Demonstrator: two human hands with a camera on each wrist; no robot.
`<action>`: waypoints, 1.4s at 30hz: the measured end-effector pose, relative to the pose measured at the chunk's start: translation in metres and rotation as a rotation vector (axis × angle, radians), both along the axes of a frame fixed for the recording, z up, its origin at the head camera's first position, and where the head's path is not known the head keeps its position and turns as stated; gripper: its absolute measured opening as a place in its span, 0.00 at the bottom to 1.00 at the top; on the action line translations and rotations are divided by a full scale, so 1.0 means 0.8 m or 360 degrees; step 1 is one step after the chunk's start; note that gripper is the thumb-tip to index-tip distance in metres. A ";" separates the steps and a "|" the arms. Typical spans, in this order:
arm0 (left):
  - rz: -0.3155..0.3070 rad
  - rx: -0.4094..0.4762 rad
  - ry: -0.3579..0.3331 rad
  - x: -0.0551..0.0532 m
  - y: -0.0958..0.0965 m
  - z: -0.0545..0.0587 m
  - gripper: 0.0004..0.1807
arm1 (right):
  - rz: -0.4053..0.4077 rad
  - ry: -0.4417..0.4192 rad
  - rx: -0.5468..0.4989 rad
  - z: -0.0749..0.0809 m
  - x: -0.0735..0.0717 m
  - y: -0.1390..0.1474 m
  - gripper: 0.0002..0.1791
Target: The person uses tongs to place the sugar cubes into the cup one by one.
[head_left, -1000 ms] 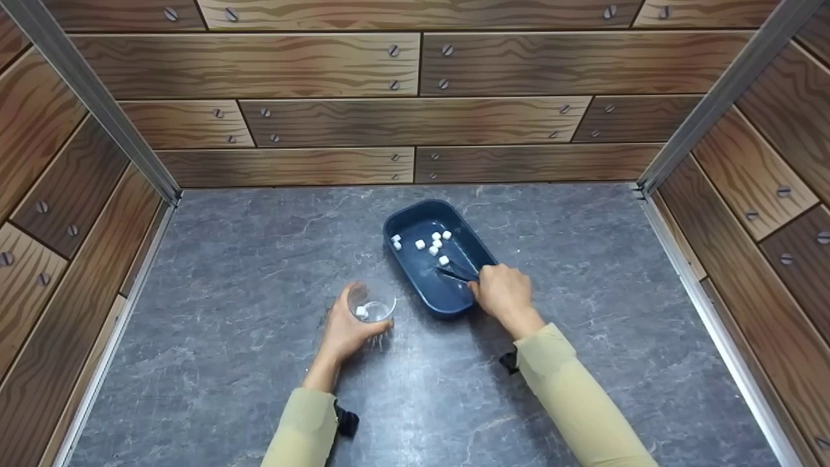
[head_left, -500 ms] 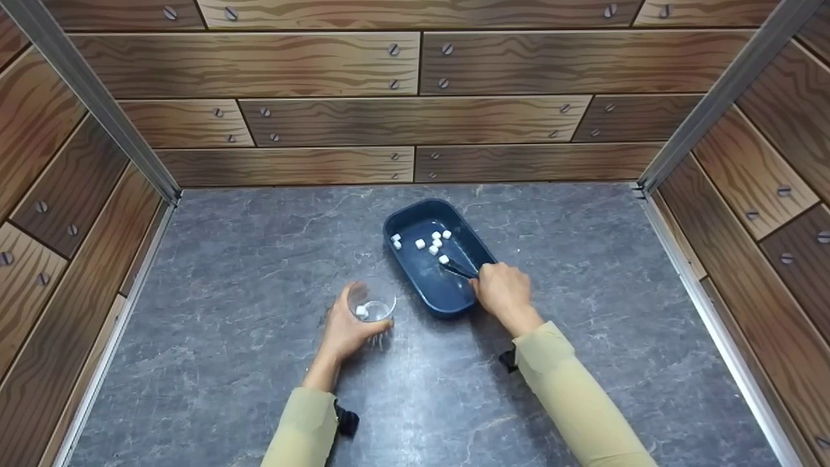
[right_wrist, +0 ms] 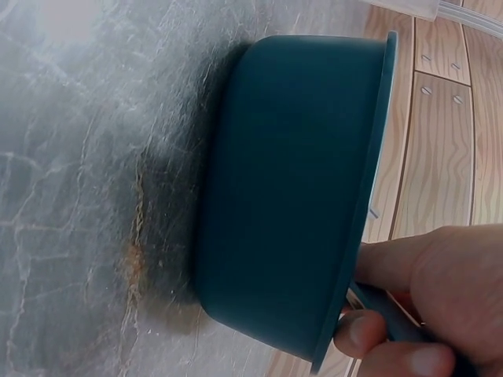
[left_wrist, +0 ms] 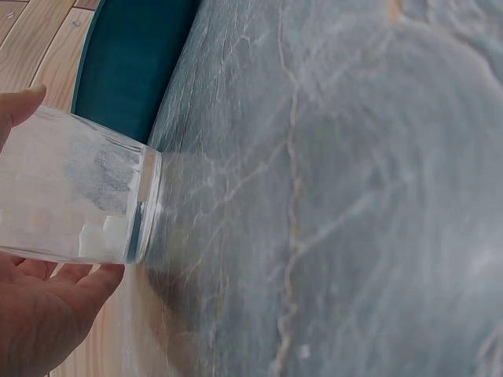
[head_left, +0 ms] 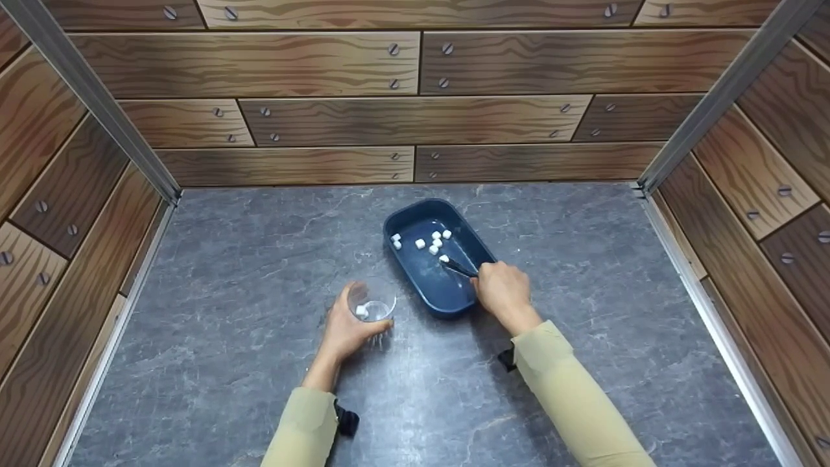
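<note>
Slick and clear meets smooth and matt on my screens!
Here's the cup (left_wrist: 59, 184), clear and shiny, its base catching light, glass or plastic I can't call from here; the tub (right_wrist: 287, 196) shows smooth plastic, matt outside with a soft sheen within. The white cubes (head_left: 420, 244) look matt, the dark tweezers (head_left: 462, 268) smooth. I've got a marble-veined tabletop (head_left: 246, 272) throwing back a glossy glare. Sleeves (head_left: 301, 421) read as matt cloth, the corner posts (head_left: 94, 104) as dull grey metal, and the walls (head_left: 337, 120) carry a smooth, printed-looking wood grain.
</note>
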State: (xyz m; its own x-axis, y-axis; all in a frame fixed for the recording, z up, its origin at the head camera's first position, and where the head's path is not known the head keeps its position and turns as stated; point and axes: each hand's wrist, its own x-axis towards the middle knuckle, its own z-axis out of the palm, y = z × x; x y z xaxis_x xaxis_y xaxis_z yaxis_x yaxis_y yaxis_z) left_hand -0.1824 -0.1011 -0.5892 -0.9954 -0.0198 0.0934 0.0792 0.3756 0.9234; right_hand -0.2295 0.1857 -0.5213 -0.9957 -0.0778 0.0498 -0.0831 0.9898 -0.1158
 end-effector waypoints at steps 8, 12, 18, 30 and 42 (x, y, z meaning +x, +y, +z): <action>0.0004 0.0008 0.0004 -0.001 0.000 -0.001 0.51 | 0.0004 0.0020 -0.0015 0.001 0.001 -0.001 0.17; -0.0001 0.0026 0.0002 -0.001 0.000 -0.002 0.51 | -0.0037 -0.0001 -0.0036 0.006 0.002 -0.002 0.17; 0.0003 0.0024 0.0013 -0.001 -0.001 -0.001 0.51 | -0.0072 0.0022 -0.0078 0.011 0.007 0.004 0.18; -0.0003 0.0026 -0.0005 0.000 0.000 0.000 0.52 | -0.0127 -0.0040 -0.0189 0.022 0.029 0.014 0.17; -0.0009 0.0042 0.0010 -0.001 0.001 -0.001 0.50 | -0.0020 -0.0040 -0.0371 0.034 0.051 0.016 0.12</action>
